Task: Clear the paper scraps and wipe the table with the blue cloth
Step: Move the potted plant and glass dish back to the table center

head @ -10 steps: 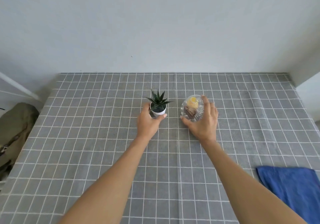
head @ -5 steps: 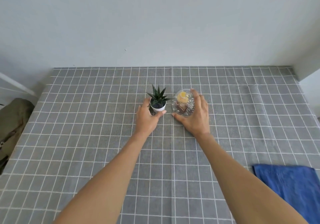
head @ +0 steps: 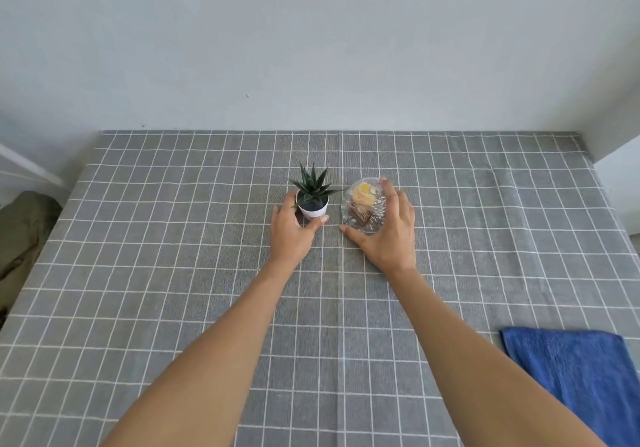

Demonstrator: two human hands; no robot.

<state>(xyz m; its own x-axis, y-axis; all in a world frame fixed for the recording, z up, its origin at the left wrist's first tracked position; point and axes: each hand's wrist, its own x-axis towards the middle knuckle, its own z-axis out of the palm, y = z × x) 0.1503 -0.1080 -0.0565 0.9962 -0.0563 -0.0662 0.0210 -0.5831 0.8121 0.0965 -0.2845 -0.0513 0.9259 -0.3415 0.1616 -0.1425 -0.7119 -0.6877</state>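
Mid-table, my left hand (head: 292,230) wraps the white pot of a small succulent (head: 312,201) w/ thumb & fingers; right hand (head: 388,232) cups a clear glass dish (head: 363,209). Blue cloth (head: 581,374) lies flat at near-right edge of the checked table (head: 173,273), well apart.

You have one view only, from the camera on your head, looking forward and steeply down over the table (head: 173,273) toward the far wall (head: 311,31). Its wide angle bends the table's side edges inward toward the far end. Your forearms enter from the near edge, and your left hand (head: 291,232) and right hand (head: 388,235) sit mid-frame, past the table's middle. The blue cloth (head: 581,374) is cut off at the near right corner. No second view overlaps this one.
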